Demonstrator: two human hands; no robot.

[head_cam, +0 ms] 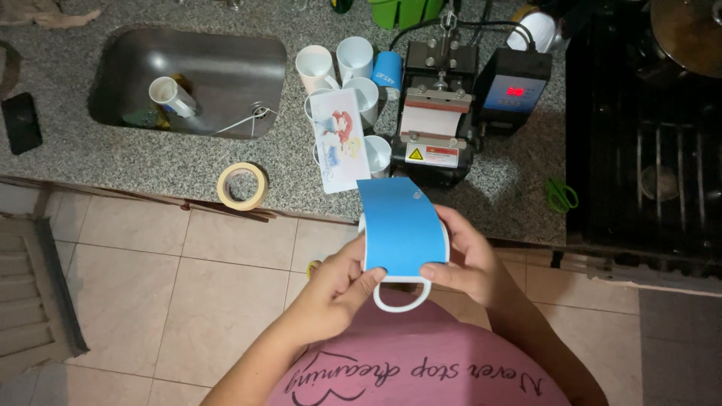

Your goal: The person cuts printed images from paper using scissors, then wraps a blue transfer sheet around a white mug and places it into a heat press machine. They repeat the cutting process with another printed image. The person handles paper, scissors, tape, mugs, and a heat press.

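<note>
Head view looks straight down on a person in a pink shirt standing at a speckled stone surface (150, 162). Both hands sit at the six o'clock part of the frame, holding a white mug (401, 289) with a blue sheet (400, 225) wrapped round its body. The left hand (340, 289) pinches the sheet's edge and the mug at the left side; the right hand (466, 263) clasps the opposite side, thumb pressed near the handle, which points toward the person. The mug hangs over the tiled floor, just off the surface's front edge.

At twelve o'clock from the mug stands a black mug press (436, 128) with a control box (513, 89) beside it. At eleven o'clock, a cluster of white mugs (342, 68) and a printed picture strip (340, 141). A roll of tape (242, 186) lies at ten o'clock, near the steel sink (226, 68). Green scissors (560, 195) rest at two o'clock.
</note>
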